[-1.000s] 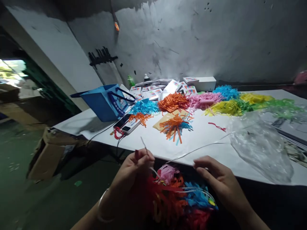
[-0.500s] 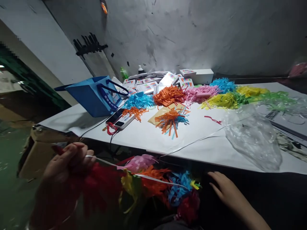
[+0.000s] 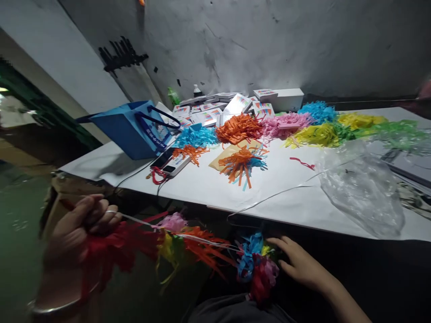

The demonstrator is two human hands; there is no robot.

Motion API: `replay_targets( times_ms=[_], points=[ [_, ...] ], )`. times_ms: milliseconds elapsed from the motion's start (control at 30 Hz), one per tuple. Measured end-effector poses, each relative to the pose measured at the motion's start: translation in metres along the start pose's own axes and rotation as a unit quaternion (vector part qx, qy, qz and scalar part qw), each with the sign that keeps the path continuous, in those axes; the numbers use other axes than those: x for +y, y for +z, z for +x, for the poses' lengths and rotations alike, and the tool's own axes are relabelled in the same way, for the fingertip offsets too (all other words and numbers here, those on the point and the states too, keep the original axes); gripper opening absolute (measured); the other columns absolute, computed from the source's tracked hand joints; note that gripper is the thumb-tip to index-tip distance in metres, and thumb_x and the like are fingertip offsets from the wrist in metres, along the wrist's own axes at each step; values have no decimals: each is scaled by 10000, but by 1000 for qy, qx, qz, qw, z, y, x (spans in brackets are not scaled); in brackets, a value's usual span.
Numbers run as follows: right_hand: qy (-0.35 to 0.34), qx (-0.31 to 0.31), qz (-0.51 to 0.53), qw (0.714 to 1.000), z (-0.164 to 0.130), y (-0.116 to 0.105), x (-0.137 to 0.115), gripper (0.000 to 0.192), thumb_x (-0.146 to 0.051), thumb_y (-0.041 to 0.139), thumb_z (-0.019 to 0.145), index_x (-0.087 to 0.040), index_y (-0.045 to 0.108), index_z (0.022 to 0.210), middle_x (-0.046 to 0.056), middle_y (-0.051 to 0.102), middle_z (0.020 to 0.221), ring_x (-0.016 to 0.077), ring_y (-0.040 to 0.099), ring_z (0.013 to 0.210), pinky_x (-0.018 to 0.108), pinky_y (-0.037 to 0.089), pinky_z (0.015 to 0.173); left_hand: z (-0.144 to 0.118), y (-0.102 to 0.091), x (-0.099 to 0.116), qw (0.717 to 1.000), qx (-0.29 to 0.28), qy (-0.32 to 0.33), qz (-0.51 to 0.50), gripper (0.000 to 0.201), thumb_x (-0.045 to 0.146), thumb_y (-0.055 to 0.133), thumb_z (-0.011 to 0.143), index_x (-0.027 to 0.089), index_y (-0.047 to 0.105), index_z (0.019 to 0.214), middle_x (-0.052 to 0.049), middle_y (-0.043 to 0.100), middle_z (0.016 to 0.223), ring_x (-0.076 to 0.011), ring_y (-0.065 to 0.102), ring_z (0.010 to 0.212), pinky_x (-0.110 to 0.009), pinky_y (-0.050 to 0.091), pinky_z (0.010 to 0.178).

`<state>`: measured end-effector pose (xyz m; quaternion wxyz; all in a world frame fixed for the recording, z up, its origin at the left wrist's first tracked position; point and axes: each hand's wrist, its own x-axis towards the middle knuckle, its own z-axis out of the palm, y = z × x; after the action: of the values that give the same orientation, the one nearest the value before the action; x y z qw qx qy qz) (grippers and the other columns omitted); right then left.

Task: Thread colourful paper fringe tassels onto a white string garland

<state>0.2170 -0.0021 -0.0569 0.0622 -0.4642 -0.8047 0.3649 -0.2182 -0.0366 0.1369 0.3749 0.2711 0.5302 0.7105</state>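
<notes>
Two bare hands working a tasselled garland, well apart from each other below the near edge of a white-covered table (image 3: 188, 190). The left hand (image 3: 85, 220), raised at the end of a bent forearm, is curled into a fist, its knuckles upward and its fingers folded toward the palm. It is clamped on one end of a thin white cord (image 3: 202, 241); a band-like silver ring (image 3: 111, 211) encircles one finger and a smooth silver bangle (image 3: 63, 309) the wrist. The cord slants slightly downward from this fist toward the right hand (image 3: 291, 258).

The garland's fringed paper tassels lie along the cord between the hands. A blurred red tassel (image 3: 117, 244) hangs just beside the left fist; next, toward the right hand, come a small pink tassel (image 3: 173, 222), a yellow-green tassel (image 3: 168, 251) and a spread orange tassel (image 3: 205, 251). A crumpled blue tassel (image 3: 249, 255) and a dark red tassel (image 3: 262, 273) lie near the right fingertips.

The right forearm enters obliquely, its hand held low, with fingers extended and thumb parted from them. A small yellow tassel (image 3: 266, 250) is just beside these fingertips; whether they touch it cannot be told. Beyond the right hand, on the table, lies a crumpled clear plastic bag (image 3: 363, 193); beyond the left stands a blue open-topped carrier bag (image 3: 124, 128).
</notes>
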Motion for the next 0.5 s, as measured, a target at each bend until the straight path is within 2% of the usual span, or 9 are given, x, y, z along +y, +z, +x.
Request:
replay_targets(
  times_ms=[100, 233, 367, 500],
  points=[
    [-4, -10, 31, 999, 3, 8, -7, 369, -343, 536, 898, -295, 691, 1230, 123, 510, 1491, 320, 426, 1429, 480, 385, 1152, -4, 5, -2, 997, -7, 41, -61, 220, 129, 604, 905, 171, 541, 699, 74, 345, 515, -59, 247, 399, -157, 289, 381],
    [-15, 45, 70, 996, 6, 20, -1, 389, -488, 479, 921, -263, 787, 1001, 166, 614, 1367, 369, 533, 1334, 516, 439, 1101, -7, 4, -1, 994, -45, 40, -87, 175, 115, 604, 926, 142, 604, 753, 74, 373, 543, -39, 320, 407, -148, 314, 396],
    [-49, 72, 152, 984, 4, 18, 15, 395, -551, 519, 901, -279, 799, 965, 138, 686, 1270, 324, 663, 1178, 405, 550, 988, -6, -5, -3, 994, -48, 44, -83, 122, 136, 611, 943, 128, 652, 829, 77, 384, 539, -37, 346, 409, -152, 324, 400],
    [-65, 62, 219, 972, -2, 16, 39, 399, -593, 565, 872, -303, 811, 993, 104, 741, 1175, 296, 708, 1102, 311, 565, 944, -2, -11, -8, 994, -45, 54, -80, 122, 220, 718, 872, 140, 646, 816, 94, 389, 506, -37, 326, 384, -145, 302, 369]
  ],
)
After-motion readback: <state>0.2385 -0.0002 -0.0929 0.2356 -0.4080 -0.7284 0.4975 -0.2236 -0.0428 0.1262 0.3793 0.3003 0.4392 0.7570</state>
